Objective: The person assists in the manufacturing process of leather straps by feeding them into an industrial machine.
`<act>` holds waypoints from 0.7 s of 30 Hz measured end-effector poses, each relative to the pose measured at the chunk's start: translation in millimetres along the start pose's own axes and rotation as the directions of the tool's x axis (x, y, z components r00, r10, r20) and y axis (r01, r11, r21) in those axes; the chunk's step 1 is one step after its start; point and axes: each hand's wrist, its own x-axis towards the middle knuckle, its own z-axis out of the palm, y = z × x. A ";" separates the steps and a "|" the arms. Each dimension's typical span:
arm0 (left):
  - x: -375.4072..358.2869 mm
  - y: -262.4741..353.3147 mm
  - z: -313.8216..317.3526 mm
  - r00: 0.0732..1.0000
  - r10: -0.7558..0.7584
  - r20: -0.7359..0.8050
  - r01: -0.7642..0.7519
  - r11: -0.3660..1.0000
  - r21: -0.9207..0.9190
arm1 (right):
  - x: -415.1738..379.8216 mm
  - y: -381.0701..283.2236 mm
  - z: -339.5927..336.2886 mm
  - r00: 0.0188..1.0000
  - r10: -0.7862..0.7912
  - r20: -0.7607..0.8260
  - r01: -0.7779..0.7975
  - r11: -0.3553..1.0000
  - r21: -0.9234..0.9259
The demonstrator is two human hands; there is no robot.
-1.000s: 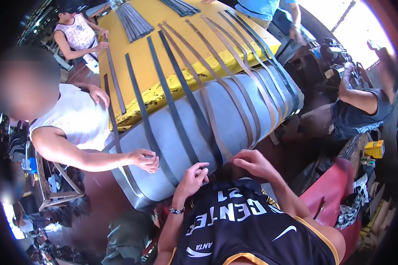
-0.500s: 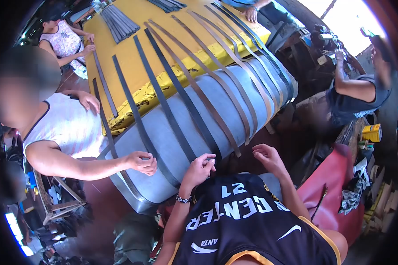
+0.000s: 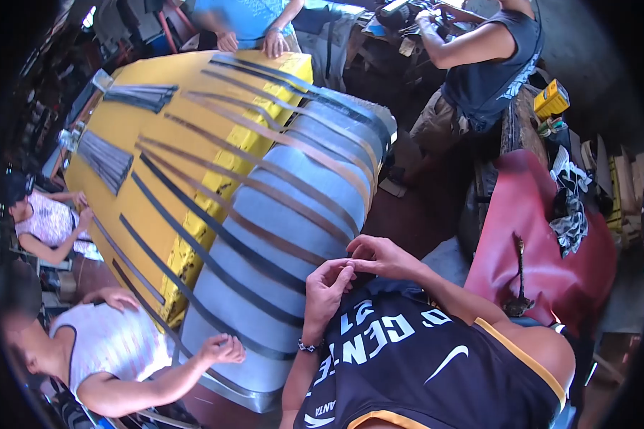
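My left hand point(image 3: 327, 286), with a beaded bracelet at its wrist, is closed in front of my chest. My right hand point(image 3: 383, 256) meets it, fingertips touching fingertips. Both hands are pinched, and whatever lies between them, if anything, is too small to make out. Just beyond them is a grey rounded metal surface point(image 3: 225, 307). Long straps lie across it: a black strap point(image 3: 243, 247) and a brown strap point(image 3: 293, 193) are among several that run up onto the yellow table point(image 3: 107, 214). My left hand is close to the lower strap ends.
On the left, a person in a light sleeveless top point(image 3: 114, 339) holds a hand over the metal surface. Bundles of dark strips point(image 3: 106, 161) lie on the yellow table. Other people are around it. To my right hang a red sheet point(image 3: 511, 222) and a yellow container point(image 3: 551, 99).
My view has turned to the right. My hands, apart before, have come together at the fingertips. The far person's two hands now show on the yellow table's edge.
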 end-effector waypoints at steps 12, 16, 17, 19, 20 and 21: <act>123.3 19.2 67.9 0.999 -0.048 -0.015 0.039 0.923 -0.382 | 62.2 16.1 -141.9 0.974 -0.227 0.002 0.227 0.974 0.028; 168.9 21.4 109.9 0.995 -0.065 0.081 0.099 0.834 -0.543 | 73.3 26.6 -204.0 0.940 -0.333 -0.076 0.333 0.943 -0.009; 180.0 21.1 120.2 0.992 -0.050 0.114 0.107 0.813 -0.572 | 73.3 30.0 -217.1 0.933 -0.348 -0.096 0.349 0.937 0.001; 199.1 24.1 141.8 0.985 -0.019 0.173 0.126 0.768 -0.628 | 71.3 32.8 -242.4 0.936 -0.336 -0.107 0.342 0.939 0.043; 208.0 25.7 152.4 0.985 -0.021 0.171 0.122 0.787 -0.605 | 70.7 36.1 -255.3 0.934 -0.336 -0.119 0.344 0.937 0.058; 216.2 27.9 161.2 0.986 -0.024 0.167 0.118 0.806 -0.580 | 70.4 39.2 -266.5 0.933 -0.335 -0.130 0.346 0.935 0.075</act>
